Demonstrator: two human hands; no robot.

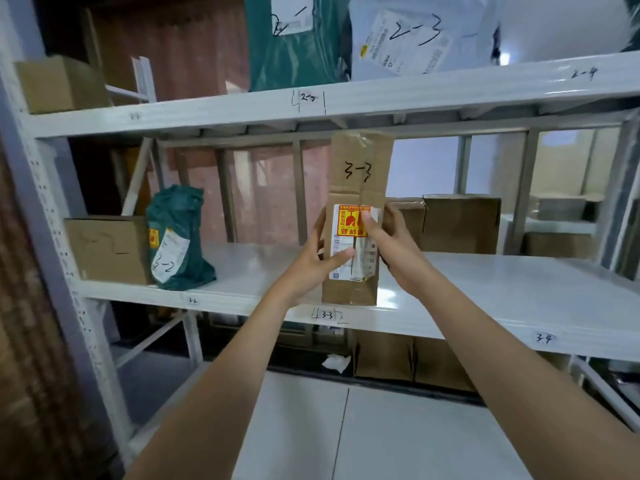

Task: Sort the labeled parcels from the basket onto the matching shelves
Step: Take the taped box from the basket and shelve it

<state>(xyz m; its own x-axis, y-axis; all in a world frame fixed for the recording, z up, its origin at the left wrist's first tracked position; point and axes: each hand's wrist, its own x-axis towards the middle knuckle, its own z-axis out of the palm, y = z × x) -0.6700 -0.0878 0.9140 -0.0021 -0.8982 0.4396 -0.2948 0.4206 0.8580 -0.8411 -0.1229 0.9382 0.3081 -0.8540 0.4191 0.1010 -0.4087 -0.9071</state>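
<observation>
Parcel 3-3 (358, 188) upright in both hands; green bag (176, 237) left; brown boxes (460, 223) behind.

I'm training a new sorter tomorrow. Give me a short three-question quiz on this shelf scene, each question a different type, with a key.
1. True or false: the tall cardboard box held by both hands is marked 3-3.
2. Multiple choice: the green bag on the middle shelf carries which number? A) 2-4 B) 3-2 C) 3-4
3. Fill in: the shelf-edge mark just below the held box reads ____.

Key: 1 true; 2 B; 3 3-3. The left hand and right hand grip the box upright at its lower half.
</observation>
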